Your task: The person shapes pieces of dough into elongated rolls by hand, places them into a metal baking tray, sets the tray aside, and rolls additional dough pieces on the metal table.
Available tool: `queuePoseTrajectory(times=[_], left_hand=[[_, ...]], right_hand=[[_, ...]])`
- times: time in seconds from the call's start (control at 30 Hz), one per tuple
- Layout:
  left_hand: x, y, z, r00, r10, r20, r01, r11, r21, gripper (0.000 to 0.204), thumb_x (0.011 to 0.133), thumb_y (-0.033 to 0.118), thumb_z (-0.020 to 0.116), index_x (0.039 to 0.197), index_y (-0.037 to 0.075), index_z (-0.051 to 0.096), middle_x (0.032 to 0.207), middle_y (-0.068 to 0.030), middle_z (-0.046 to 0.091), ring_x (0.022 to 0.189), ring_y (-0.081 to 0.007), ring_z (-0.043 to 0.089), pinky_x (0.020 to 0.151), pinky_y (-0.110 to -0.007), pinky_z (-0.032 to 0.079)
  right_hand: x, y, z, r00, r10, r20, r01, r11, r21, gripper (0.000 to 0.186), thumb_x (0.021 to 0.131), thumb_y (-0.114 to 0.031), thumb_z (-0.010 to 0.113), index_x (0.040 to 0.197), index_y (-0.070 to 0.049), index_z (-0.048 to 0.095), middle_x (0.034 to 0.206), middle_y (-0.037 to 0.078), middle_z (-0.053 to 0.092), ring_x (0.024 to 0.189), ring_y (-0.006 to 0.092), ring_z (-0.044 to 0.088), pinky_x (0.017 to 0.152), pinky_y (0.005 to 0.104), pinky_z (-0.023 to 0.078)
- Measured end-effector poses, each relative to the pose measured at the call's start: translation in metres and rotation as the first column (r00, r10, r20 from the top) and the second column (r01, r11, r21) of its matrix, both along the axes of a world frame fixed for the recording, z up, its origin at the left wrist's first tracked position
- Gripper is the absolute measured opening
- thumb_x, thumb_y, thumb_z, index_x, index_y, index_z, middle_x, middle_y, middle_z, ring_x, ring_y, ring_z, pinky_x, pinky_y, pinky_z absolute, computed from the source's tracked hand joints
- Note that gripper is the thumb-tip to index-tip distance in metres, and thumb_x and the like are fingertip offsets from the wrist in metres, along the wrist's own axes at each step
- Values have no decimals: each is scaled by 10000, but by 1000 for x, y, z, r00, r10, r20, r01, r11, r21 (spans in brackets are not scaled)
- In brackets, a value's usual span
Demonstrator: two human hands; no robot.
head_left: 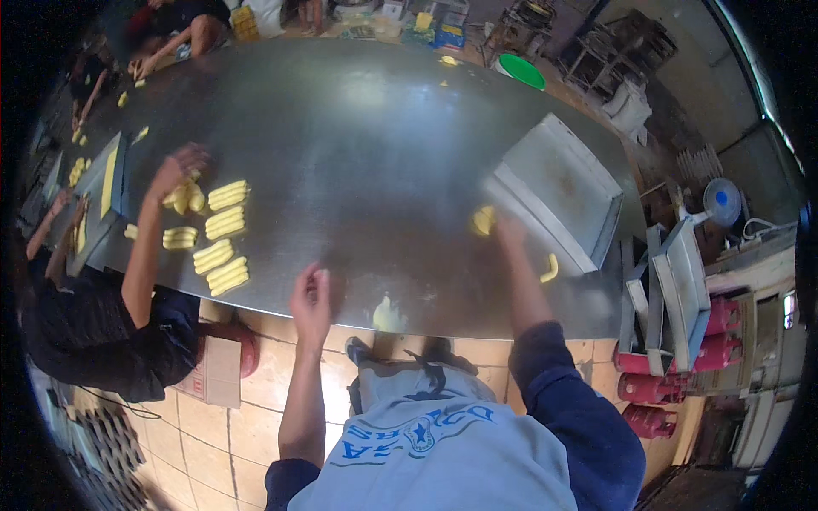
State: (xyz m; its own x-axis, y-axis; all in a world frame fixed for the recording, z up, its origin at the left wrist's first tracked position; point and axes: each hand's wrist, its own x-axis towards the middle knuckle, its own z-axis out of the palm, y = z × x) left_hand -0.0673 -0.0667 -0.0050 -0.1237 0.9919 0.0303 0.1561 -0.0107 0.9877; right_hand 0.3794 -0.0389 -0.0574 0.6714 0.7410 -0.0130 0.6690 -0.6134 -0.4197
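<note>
Head view — left hand (310, 300), grip relaxed, unclosed; right hand (511, 232) beside yellow dough (483, 221) — grip unclear.

The lump of dough (483, 220) is yellow and a bit bumpy. It sits flat on the shiny surface (366, 170), right beside the right hand (511, 228). The hand is blurry, so I can't tell how it holds the lump. A small strip of dough (550, 268) lies alone, nearer the front edge, bent like a hook. It is yellow too. Well off to the left are the dough rolls (227, 276), soft, yellow and long, lying side by side in neat little bunches.
</note>
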Motion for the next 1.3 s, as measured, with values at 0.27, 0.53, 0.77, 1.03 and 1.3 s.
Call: queuePoseTrajectory(times=[0.27, 0.53, 0.77, 1.03, 1.3], left_hand=[[195, -17, 14, 967, -235, 96, 234, 972, 22, 371, 882, 260, 594, 1151, 8, 555, 985, -113, 621, 873, -178, 598, 788, -300, 481], [278, -11, 17, 808, -305, 503, 445, 876, -184, 261, 900, 170, 571, 1093, -5, 565, 954, -49, 607, 840, -104, 586, 780, -219, 460], [298, -9, 0, 925, -342, 165, 375, 893, -249, 413, 844, 136, 636, 1190, -48, 504, 1109, -103, 589, 1035, -174, 550, 905, -275, 415], [331, -70, 21, 913, -332, 238, 373, 916, -150, 480, 882, 177, 604, 1287, -27, 449, 1185, -120, 561, 1030, -139, 530, 893, -267, 415], [305, -87, 16, 754, -532, 385, 640, 728, -246, 388, 918, 233, 551, 1230, 4, 526, 1012, -42, 630, 898, -54, 540, 768, -204, 439]], right_hand=[[-48, -32, 43, 583, 443, -681, 189, 741, 644, 305, 732, -61, 677, 1016, -10, 578, 909, 85, 622, 852, 173, 604, 737, 321, 498], [23, -121, 93, 708, 337, -621, 205, 744, 637, 447, 742, -40, 676, 1146, 12, 494, 1008, 86, 583, 860, 159, 585, 781, 266, 466], [59, -166, 78, 677, 251, -692, 238, 814, 529, 407, 749, -90, 693, 1099, 24, 521, 984, 97, 587, 892, 168, 576, 768, 273, 469], [28, -155, 65, 93, 457, -885, 387, 802, 455, 296, 833, -55, 608, 1097, 33, 510, 1020, 120, 569, 930, 188, 584, 763, 302, 532], [4, -166, 70, 459, 454, -764, 12, 856, 517, 357, 871, -127, 591, 1178, 36, 510, 1073, 118, 578, 921, 160, 586, 775, 271, 508]])
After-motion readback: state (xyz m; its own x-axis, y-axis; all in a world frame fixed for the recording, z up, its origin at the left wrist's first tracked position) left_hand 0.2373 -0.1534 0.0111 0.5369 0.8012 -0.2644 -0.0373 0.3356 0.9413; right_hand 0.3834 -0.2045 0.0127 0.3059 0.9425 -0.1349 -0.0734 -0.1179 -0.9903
